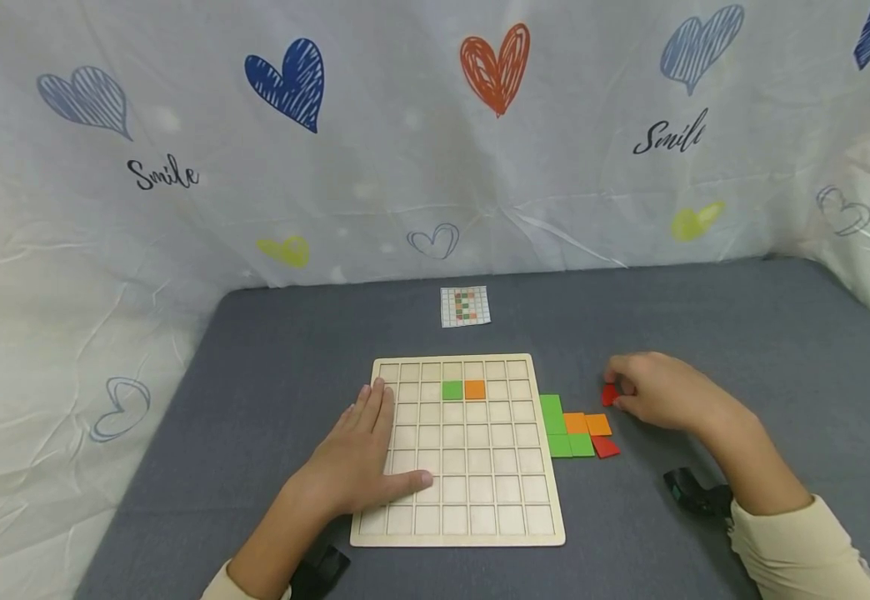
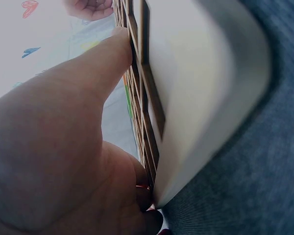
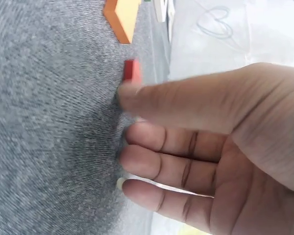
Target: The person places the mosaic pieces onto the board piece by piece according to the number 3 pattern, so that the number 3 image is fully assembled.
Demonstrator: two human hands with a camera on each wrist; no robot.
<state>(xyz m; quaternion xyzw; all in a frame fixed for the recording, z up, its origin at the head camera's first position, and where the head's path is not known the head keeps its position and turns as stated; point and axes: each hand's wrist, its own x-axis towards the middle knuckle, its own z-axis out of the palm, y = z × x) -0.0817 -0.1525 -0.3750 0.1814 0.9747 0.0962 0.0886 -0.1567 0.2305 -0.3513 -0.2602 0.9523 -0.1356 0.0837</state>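
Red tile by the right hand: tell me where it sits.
In the head view the red tile lies on the grey table, at the right hand's fingers, right of the wooden board.

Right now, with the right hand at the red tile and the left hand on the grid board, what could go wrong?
1. The right hand only touches the small red tile with its fingertips; without a firm grip it may slide away on the grey cloth.
2. The loose tiles lie close together, so the returning hand could knock them.
3. If the left hand lifts, the wooden grid board could shift.
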